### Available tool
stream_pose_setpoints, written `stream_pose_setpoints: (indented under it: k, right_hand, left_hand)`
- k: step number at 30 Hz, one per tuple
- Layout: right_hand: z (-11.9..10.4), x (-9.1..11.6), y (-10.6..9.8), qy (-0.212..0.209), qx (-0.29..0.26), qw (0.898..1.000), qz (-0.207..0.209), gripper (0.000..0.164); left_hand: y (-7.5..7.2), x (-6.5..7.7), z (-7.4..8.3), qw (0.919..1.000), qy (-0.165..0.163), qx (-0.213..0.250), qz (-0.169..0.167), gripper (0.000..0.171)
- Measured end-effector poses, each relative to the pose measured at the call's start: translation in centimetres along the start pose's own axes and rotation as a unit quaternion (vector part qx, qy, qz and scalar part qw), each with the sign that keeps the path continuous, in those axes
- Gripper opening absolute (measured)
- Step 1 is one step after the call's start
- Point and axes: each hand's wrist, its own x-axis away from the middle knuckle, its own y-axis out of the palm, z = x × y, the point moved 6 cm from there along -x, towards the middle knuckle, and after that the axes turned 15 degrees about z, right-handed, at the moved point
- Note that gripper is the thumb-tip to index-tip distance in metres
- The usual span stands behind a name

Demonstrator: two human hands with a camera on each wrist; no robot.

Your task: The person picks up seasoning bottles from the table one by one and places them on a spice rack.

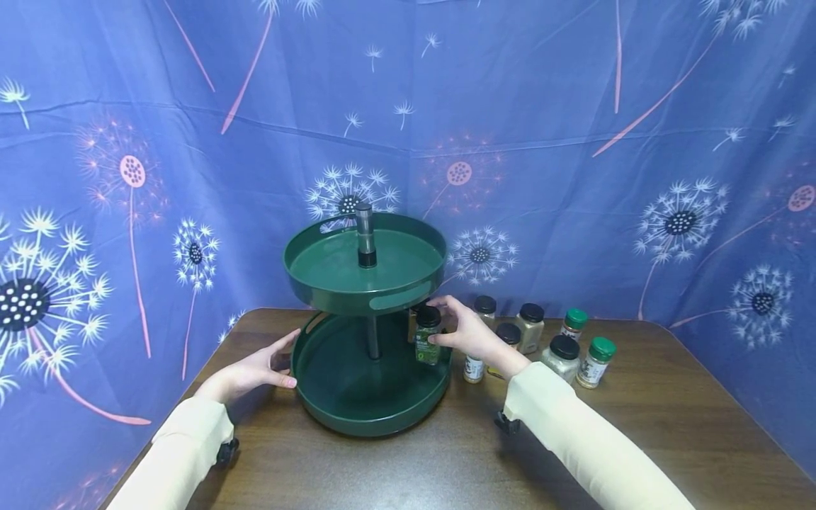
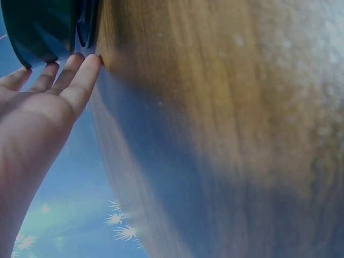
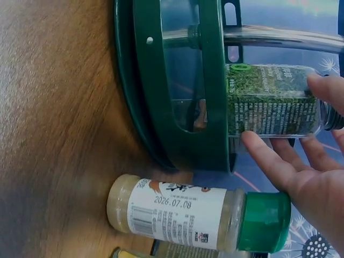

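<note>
A two-tier dark green tray stand (image 1: 376,421) with a metal centre post rests on the table. My right hand (image 1: 468,333) grips a clear jar of dried green herbs (image 1: 427,348) with a black lid, thumb and fingers around its upper part. The jar (image 3: 274,102) is upright at the right side of the lower tray, its base behind the tray wall in the right wrist view. Part of another jar (image 1: 412,327) shows behind it. At the stand's left, my left hand (image 1: 255,368) has its fingers extended, fingertips at the lower tray's outer wall (image 2: 45,32).
Right of the stand, several spice jars stand on the wooden table (image 1: 395,471), among them a green-capped shaker (image 1: 595,363) and a black-lidded jar (image 1: 530,327). Another green-capped shaker (image 3: 177,212) stands close beside the lower tray. The upper tray (image 1: 312,265) overhangs the lower one. A blue patterned cloth (image 1: 542,234) hangs behind.
</note>
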Motion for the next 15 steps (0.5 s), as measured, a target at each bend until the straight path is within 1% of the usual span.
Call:
stream_pose_setpoints:
  k: [2, 5, 9, 12, 15]
  right_hand:
    - [0.0, 0.0, 0.3, 0.002, 0.000, 1.000, -0.002, 0.057]
    - [0.1, 0.0, 0.6, 0.005, 0.022, 1.000, -0.004, 0.058]
    - [0.5, -0.1, 0.9, 0.021, 0.058, 0.998, -0.001, 0.059]
    - [0.7, -0.2, 1.1, 0.038, 0.069, 0.997, 0.001, 0.059]
    - [0.9, -0.3, 1.2, 0.042, 0.083, 0.996, 0.005, 0.059]
  left_hand:
    - [0.0, 0.0, -0.1, 1.0000, -0.001, 0.003, -0.002, 0.094]
    - [0.0, 0.1, -0.2, 1.0000, 0.003, 0.008, -0.003, 0.094]
    - [0.0, 0.1, -0.1, 0.9999, 0.009, 0.012, -0.006, 0.093]
    - [0.0, 0.1, -0.1, 0.9998, 0.009, 0.015, -0.007, 0.093]
    - [0.0, 0.1, 0.0, 0.9999, 0.006, 0.014, -0.006, 0.094]
